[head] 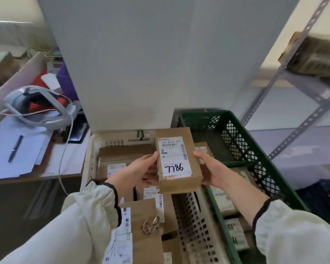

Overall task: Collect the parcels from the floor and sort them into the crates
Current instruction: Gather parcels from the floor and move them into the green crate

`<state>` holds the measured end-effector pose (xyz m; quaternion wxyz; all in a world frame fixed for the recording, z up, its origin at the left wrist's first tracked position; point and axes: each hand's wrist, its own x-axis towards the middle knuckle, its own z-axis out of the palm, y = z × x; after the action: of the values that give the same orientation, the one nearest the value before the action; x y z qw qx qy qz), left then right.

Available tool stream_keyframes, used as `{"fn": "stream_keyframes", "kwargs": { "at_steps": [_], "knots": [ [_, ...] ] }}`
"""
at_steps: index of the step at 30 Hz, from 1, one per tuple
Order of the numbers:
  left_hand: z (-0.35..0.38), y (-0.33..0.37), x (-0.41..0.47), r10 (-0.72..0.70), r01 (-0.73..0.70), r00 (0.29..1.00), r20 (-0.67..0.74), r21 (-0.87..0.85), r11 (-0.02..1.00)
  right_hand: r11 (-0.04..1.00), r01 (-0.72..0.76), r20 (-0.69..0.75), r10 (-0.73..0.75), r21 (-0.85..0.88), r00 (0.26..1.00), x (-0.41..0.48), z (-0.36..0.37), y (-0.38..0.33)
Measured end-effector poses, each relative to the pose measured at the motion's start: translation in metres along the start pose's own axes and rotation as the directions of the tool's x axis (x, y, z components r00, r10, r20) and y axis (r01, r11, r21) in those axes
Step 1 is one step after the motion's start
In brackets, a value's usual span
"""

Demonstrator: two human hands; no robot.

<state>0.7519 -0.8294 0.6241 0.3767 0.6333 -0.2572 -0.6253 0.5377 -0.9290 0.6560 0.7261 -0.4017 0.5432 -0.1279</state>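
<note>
I see a white headset and black pen on the paper-covered desk | cream perforated plastic crate holds labelled brown cardboard parcels | left hand and right hand grip the brown cardboard parcel marked 7786 by its sides, over that crate's right edge | green mesh plastic crate holds a few labelled boxes | grey slotted metal rack far right.

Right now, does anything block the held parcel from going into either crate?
Nothing visible does. The left hand and right hand hold the parcel above the white crate, beside the green crate. Both crates are open-topped; other parcels already lie in each.
</note>
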Motion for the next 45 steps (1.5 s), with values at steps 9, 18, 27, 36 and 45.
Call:
{"fn": "stream_keyframes", "kwargs": {
  "at_steps": [9,18,27,36,45],
  "knots": [
    [0.13,0.105,0.107,0.104,-0.114,0.985,0.138,0.072,0.991,0.997,0.08,-0.148,-0.077,0.011,0.986,0.015,-0.148,-0.076],
    [0.207,0.122,0.251,0.16,-0.127,0.981,-0.106,0.265,0.956,0.987,0.139,-0.153,-0.151,-0.085,0.977,0.147,-0.258,-0.108],
    [0.218,0.064,0.319,-0.029,0.161,0.958,-0.284,0.453,0.877,0.957,-0.189,-0.173,0.153,-0.22,0.973,0.265,-0.277,-0.041],
    [0.212,0.05,0.331,-0.02,0.185,0.967,-0.252,0.651,0.737,0.935,-0.228,-0.164,0.189,-0.272,0.968,0.28,-0.277,-0.01],
    [0.216,0.045,0.325,0.103,0.132,0.951,-0.292,0.684,0.718,0.924,-0.203,-0.175,0.152,-0.323,0.973,0.275,-0.269,-0.013]
  ]
}}
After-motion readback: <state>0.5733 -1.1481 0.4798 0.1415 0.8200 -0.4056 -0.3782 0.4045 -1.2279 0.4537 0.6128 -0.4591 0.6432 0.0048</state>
